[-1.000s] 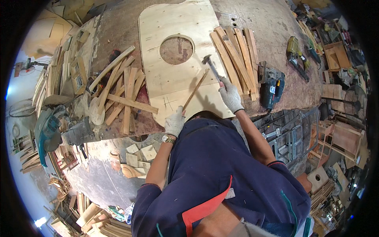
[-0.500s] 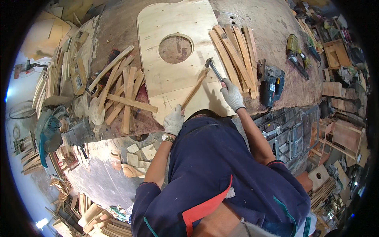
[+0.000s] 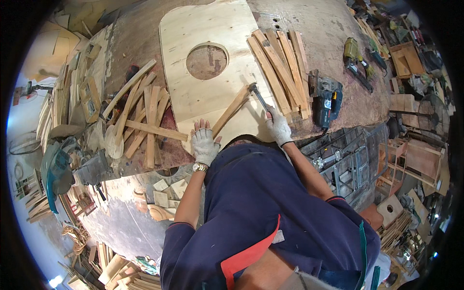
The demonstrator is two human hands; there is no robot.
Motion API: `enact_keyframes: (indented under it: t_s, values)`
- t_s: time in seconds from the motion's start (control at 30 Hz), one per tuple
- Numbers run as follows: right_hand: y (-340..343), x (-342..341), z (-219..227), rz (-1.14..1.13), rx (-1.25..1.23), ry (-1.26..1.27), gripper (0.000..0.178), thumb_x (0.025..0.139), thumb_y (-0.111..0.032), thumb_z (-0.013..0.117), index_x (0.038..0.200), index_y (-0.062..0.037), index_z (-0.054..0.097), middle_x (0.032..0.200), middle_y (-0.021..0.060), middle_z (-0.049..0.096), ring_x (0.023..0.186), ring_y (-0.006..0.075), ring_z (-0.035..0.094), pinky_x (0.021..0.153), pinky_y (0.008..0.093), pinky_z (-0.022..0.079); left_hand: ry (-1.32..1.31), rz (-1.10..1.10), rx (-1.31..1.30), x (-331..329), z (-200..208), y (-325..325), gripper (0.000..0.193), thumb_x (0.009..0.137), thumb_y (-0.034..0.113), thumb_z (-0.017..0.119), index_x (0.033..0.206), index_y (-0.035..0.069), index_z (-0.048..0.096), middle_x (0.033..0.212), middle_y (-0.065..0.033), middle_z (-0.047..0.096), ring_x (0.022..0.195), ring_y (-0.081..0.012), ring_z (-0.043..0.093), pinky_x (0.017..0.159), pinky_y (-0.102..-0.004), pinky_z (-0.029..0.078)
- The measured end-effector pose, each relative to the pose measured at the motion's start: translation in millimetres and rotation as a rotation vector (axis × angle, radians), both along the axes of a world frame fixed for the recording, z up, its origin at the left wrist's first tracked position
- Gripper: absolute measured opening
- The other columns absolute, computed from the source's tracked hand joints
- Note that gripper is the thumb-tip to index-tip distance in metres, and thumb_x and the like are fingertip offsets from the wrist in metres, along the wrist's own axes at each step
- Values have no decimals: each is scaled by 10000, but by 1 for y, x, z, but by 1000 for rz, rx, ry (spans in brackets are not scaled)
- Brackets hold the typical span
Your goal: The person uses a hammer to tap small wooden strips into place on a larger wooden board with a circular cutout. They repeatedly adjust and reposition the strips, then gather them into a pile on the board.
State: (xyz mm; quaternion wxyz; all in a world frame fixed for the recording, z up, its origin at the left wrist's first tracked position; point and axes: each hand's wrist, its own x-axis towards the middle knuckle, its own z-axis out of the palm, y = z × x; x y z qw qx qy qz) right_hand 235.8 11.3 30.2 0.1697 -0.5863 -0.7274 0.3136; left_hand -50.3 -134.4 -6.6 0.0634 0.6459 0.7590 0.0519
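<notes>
A pale plywood sheet [image 3: 175,53] with a round cutout lies on the bench under both hands. My left hand [image 3: 205,145], in a fingerless-tipped white glove, rests on its near part with fingers spread, holding nothing. Beside its thumb, a narrow wooden strip [image 3: 231,111] lies slanting across the sheet. My right hand [image 3: 278,126], gloved too, is closed round the handle of a hammer [image 3: 261,98]. The hammer's head is at the strip's far end; whether they touch I cannot tell.
Several wooden strips [image 3: 278,67] lie right of the cutout, beside a jigsaw [image 3: 327,104]. Another jumbled pile of strips [image 3: 153,111] is on the left. Farther right sits a green-bodied power tool [image 3: 352,50]. A metal frame [image 3: 345,157] stands below the bench's right edge.
My left hand has let go of the strip's near end and spread flat on the plywood. The strip now lies lower, and the hammer head has come down slightly toward its far end.
</notes>
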Motion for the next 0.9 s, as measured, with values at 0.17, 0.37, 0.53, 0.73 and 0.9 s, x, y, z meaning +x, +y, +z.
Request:
enact_keyframes:
  t_s: [0.17,0.37,0.53,0.73,0.9]
  values:
    - [2,-25,77,-64,48,58,437,1017,-190,529,1451,-142,520,824,271,661,734,461,648,648,508,507,28,-7,14,-3,-6,-2,885,877,525,660,1534,4,377,1631,-206,309,1520,-411,238,1221,-573,180]
    - [7,-6,11,-9,-20,-58,452,1009,-203,526,1459,-157,517,886,285,670,811,462,662,683,503,521,-10,-23,-1,-2,3,2,878,878,526,659,1533,9,385,1632,-207,309,1521,-407,242,1222,-575,174]
    - [9,-31,89,-3,118,113,460,1004,-219,549,1458,-153,514,892,284,671,788,477,656,664,517,518,-20,3,-28,0,1,-5,872,876,514,665,1537,19,383,1642,-201,292,1528,-402,228,1224,-576,169]
    - [12,-14,20,-28,21,-75,391,1013,-222,528,1400,-173,563,759,266,644,712,430,671,615,517,495,-28,-5,6,-2,2,0,864,876,507,667,1538,27,387,1643,-195,295,1533,-395,220,1225,-574,165]
    - [6,-15,43,-31,9,-99,409,1028,-273,515,1427,-187,526,831,276,666,766,457,670,659,565,497,-35,0,5,-2,0,-4,849,884,507,657,1538,36,392,1644,-192,292,1535,-396,213,1226,-574,165]
